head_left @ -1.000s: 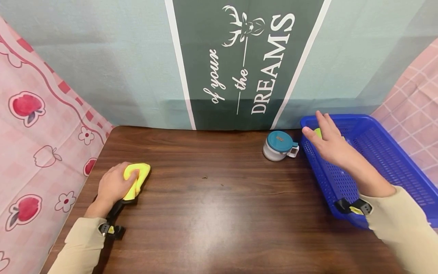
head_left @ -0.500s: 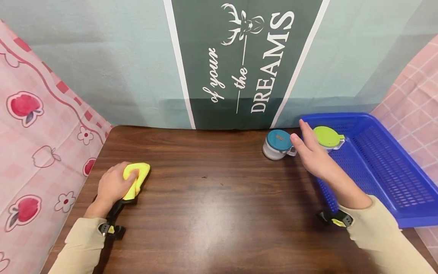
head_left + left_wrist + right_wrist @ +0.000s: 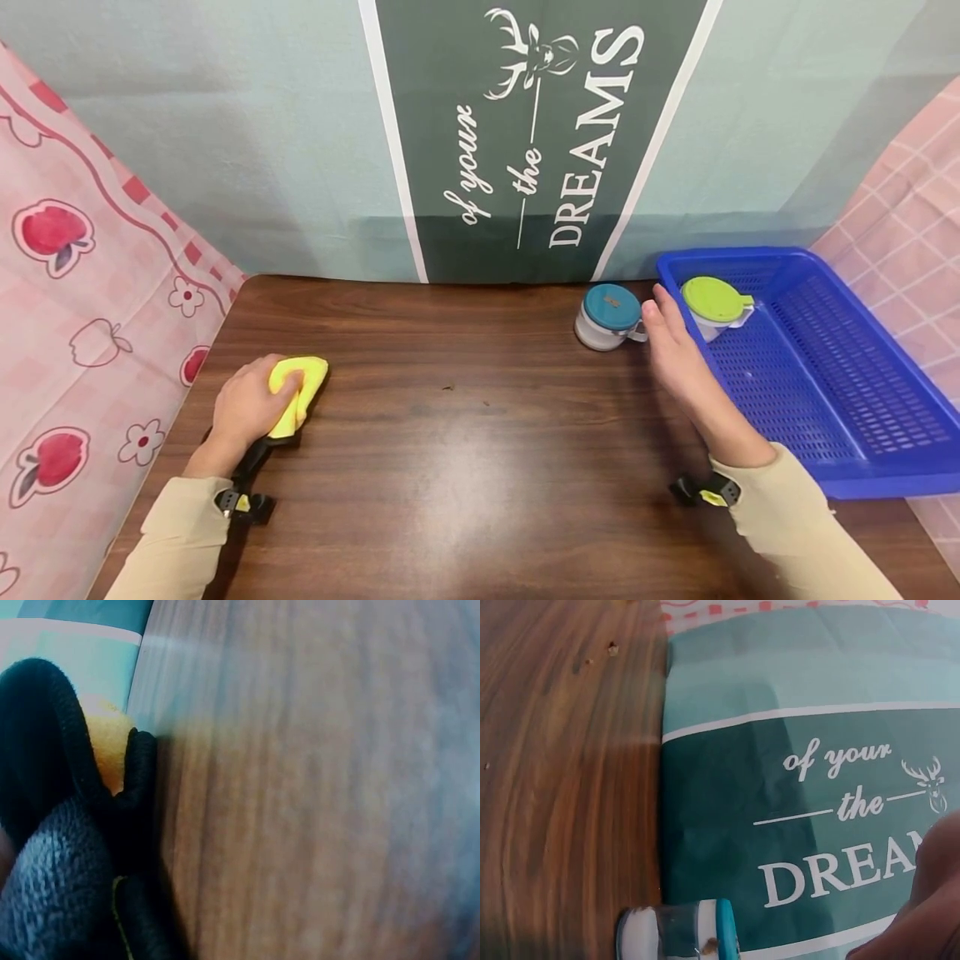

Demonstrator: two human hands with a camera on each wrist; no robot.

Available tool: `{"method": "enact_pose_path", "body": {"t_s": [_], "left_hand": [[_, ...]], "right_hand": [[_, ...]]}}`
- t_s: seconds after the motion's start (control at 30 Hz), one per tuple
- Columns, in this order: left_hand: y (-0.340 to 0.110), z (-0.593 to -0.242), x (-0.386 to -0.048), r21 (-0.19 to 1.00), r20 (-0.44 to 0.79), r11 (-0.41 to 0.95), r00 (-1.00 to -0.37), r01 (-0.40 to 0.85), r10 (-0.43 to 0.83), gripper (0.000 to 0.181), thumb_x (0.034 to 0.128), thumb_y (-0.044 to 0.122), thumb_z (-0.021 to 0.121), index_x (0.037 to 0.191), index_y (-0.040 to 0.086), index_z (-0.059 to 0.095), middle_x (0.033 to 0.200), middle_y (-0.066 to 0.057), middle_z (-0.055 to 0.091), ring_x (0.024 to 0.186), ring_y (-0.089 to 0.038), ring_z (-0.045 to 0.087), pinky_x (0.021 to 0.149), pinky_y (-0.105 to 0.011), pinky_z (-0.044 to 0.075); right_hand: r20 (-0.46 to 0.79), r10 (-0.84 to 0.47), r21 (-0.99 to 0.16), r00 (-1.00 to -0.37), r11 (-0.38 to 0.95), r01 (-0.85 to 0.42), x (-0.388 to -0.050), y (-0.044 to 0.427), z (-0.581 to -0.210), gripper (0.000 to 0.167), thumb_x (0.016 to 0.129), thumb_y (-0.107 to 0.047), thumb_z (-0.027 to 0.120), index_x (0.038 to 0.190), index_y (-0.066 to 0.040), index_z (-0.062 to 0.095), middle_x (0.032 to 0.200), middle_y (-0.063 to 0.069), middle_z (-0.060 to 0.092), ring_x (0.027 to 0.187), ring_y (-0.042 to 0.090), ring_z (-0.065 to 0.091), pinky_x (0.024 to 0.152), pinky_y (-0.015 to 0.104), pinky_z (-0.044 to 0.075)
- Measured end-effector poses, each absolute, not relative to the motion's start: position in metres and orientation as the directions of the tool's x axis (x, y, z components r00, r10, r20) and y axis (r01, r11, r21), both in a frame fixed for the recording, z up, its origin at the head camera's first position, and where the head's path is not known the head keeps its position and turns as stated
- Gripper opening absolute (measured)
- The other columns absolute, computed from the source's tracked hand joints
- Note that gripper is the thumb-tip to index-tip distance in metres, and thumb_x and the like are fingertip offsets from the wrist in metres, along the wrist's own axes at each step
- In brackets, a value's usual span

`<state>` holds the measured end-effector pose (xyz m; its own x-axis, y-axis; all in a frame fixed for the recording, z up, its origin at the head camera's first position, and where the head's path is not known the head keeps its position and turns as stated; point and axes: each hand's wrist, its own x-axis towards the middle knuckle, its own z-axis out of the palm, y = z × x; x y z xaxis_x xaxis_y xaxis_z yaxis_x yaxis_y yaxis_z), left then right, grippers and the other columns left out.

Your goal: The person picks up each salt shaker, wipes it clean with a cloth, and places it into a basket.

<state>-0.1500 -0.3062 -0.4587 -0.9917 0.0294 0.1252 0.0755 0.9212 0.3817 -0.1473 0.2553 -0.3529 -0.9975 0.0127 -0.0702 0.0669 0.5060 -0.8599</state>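
My left hand [image 3: 243, 407] grips a folded cloth [image 3: 309, 379], yellow on one side and dark on the other, at the left of the wooden table. In the left wrist view the cloth's dark fleecy folds [image 3: 64, 877] fill the lower left. My right hand [image 3: 678, 367], fingers straight, hovers beside the handle of a clear jar with a teal lid [image 3: 611, 310]; whether it touches the handle I cannot tell. The same jar [image 3: 676, 930] shows at the bottom of the right wrist view, apart from the fingers [image 3: 930, 919].
A blue perforated basket [image 3: 888, 333] stands on the right, with a green-lidded jar [image 3: 714, 300] inside its far left corner. Small crumbs [image 3: 448, 387] lie mid-table. A printed curtain [image 3: 300, 150] hangs along the back edge, and pink cloths hang at both sides.
My right hand has moved left and down, from over the basket to beside the teal-lidded jar, uncovering the green-lidded jar. The left hand and cloth have stayed put.
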Motion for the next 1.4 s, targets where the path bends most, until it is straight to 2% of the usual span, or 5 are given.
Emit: {"method": "enact_pose_path", "body": {"t_s": [0.27,0.37,0.63,1.2,1.4], "left_hand": [[-0.307,-0.462,-0.149,0.383,0.132,0.921,-0.991,0.078,0.029,0.049,0.1011,0.043,0.056,0.125,0.001,0.062,0.120,-0.028,0.065,0.104,-0.048,0.060,0.082,-0.065,0.045],[-0.307,-0.461,-0.150,0.379,0.134,0.922,-0.990,0.079,0.030,0.049,0.1011,0.043,0.056,0.124,0.001,0.061,0.120,-0.028,0.065,0.104,-0.048,0.060,0.082,-0.065,0.045],[-0.308,-0.462,-0.151,0.380,0.143,0.921,-0.989,0.082,0.029,0.049,0.1009,0.044,0.056,0.124,0.001,0.062,0.120,-0.028,0.065,0.104,-0.048,0.061,0.082,-0.065,0.045],[-0.308,-0.463,-0.151,0.388,0.131,0.918,-0.991,0.078,0.029,0.049,0.1014,0.044,0.055,0.125,0.001,0.061,0.122,-0.028,0.064,0.106,-0.048,0.060,0.083,-0.065,0.045],[-0.308,-0.462,-0.151,0.390,0.116,0.918,-0.993,0.069,0.026,0.050,0.1017,0.044,0.054,0.126,0.001,0.061,0.123,-0.028,0.064,0.107,-0.048,0.059,0.084,-0.065,0.045]], "right_hand": [[-0.070,0.133,-0.886,-0.989,0.446,0.123,-0.143,0.248,-0.371,0.069,0.111,-0.045,0.020,0.162,-0.003,0.002,0.169,0.021,0.001,0.155,0.037,0.003,0.123,0.053,0.003],[-0.060,0.202,-0.916,-0.978,0.379,0.134,-0.144,0.244,-0.379,0.068,0.110,-0.046,0.022,0.163,-0.004,0.008,0.169,0.017,0.007,0.156,0.031,0.006,0.124,0.048,0.005],[0.025,0.376,-0.979,-0.926,0.198,0.053,-0.151,0.238,-0.398,0.059,0.113,-0.034,0.020,0.158,0.003,0.023,0.164,0.019,0.025,0.153,0.027,0.020,0.124,0.034,0.012],[-0.068,0.464,-0.984,-0.883,0.117,0.138,-0.179,0.254,-0.426,0.060,0.112,-0.035,0.019,0.161,-0.001,0.018,0.168,0.014,0.015,0.155,0.023,0.011,0.123,0.030,0.007],[-0.083,0.458,-0.977,-0.885,0.139,0.164,-0.187,0.258,-0.431,0.059,0.112,-0.035,0.019,0.161,-0.001,0.020,0.168,0.014,0.015,0.155,0.022,0.011,0.123,0.031,0.007]]}}
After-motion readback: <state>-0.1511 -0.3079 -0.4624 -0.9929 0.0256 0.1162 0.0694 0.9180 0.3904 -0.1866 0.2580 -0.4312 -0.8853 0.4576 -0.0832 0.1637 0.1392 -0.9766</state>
